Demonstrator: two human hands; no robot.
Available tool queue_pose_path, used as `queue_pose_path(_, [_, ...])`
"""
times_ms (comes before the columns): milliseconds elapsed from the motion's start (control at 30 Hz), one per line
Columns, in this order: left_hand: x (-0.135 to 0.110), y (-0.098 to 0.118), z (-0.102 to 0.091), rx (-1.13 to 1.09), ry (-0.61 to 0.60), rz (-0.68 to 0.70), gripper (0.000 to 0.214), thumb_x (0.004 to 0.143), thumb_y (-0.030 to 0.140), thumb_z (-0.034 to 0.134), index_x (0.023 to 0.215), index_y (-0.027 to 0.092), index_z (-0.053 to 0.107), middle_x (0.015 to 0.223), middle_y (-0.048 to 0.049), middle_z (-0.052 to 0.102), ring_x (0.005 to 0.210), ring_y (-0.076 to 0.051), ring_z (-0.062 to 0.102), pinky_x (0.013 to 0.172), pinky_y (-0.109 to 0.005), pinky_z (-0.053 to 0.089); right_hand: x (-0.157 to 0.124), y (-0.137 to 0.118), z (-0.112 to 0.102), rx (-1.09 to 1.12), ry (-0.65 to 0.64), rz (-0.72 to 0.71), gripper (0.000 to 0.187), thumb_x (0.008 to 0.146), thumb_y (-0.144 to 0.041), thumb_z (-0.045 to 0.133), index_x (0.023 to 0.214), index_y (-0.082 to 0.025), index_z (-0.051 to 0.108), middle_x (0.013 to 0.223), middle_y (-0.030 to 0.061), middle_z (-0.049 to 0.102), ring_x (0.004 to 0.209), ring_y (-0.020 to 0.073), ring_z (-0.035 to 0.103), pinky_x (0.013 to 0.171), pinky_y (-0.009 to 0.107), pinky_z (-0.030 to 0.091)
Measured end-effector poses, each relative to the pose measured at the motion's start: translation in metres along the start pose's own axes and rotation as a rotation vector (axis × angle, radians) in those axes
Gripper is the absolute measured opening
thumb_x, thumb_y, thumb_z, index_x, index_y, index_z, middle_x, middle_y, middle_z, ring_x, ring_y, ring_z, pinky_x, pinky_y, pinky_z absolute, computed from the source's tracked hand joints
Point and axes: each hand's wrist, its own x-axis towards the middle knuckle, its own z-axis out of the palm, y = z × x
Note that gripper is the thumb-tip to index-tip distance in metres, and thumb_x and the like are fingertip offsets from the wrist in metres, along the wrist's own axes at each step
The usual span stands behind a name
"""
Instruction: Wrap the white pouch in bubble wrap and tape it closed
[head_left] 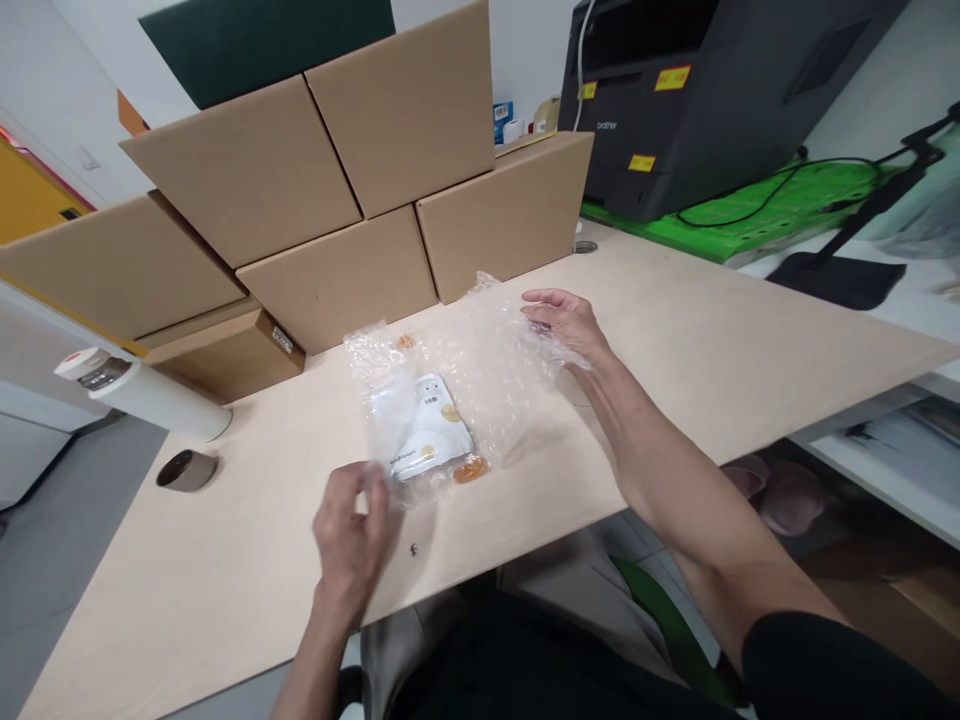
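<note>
Bubble wrap (506, 370): clear plastic film, glossy, bumpy. White pouch (433, 432) partly under the wrap: smooth, plastic-looking, slight sheen. Tabletop (675, 345) beneath the wrap: pale wood look, smooth, matt. Cartons (341, 290) behind the wrap: plain brown cardboard, flat, matt. Printer (624, 160) behind and right of the wrap: dark plastic, mostly matt. Bottle (161, 400) left of the wrap: white, smooth, satin. Sleeve (817, 660) right of and nearer than the wrap: dark matt cloth.

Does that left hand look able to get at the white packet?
Probably yes: the left hand is close to the near end of the white packet. Bubble wrap seems to cover part of its left side, though, so direct touch there may be blocked.
</note>
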Motion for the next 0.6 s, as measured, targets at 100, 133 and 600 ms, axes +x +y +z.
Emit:
queue_pose_path(100, [-0.006,-0.02,-0.022,-0.228,0.174,-0.424,0.035,0.083,0.032,0.064,0.114,0.021,0.052,0.086,-0.0022,0.066,0.066,-0.016,0.066,0.064,-0.032,0.056,0.004,-0.001,-0.006,-0.038,0.004,0.016,0.027,0.062,-0.015,0.068,0.089,-0.014,0.065,0.062,-0.0036,0.058,0.048,0.0071,0.046,0.048,0.021,0.038])
queue_pose_path(133, [-0.011,-0.029,-0.03,-0.269,0.179,-0.525,0.049,0.08,0.033,0.066,0.123,0.021,0.046,0.087,-0.0014,0.065,0.063,-0.015,0.065,0.063,-0.033,0.056,0.005,-0.002,-0.008,-0.052,0.002,0.021,0.026,0.063,-0.015,0.068,0.089,-0.014,0.066,0.061,-0.0035,0.057,0.048,0.007,0.046,0.048,0.021,0.037])
queue_pose_path(600, [0.011,-0.007,-0.012,0.258,-0.379,-0.203,0.044,0.093,0.046,0.041,0.075,0.018,0.07,0.075,-0.0087,0.063,0.082,-0.025,0.057,0.082,-0.041,0.042,0.012,0.007,-0.022,-0.29,-0.014,0.088,0.022,0.066,-0.013,0.07,0.087,-0.015,0.067,0.056,-0.0034,0.055,0.049,0.0102,0.047,0.047,0.023,0.036])
